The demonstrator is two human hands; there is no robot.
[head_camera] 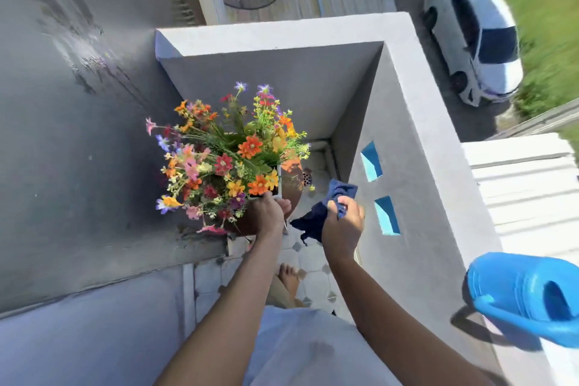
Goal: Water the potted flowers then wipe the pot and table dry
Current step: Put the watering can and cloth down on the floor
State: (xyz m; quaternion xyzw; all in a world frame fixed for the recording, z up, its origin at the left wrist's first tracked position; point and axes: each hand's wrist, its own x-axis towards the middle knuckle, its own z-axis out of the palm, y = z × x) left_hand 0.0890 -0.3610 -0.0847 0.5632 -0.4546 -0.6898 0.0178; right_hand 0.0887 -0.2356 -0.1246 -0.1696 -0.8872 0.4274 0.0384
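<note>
Multicoloured flowers [225,153], white pot [279,180], brown table [293,185].

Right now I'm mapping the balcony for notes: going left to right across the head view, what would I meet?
flowers → left hand → dark blue cloth → right hand → blue wall openings → blue watering can
</note>
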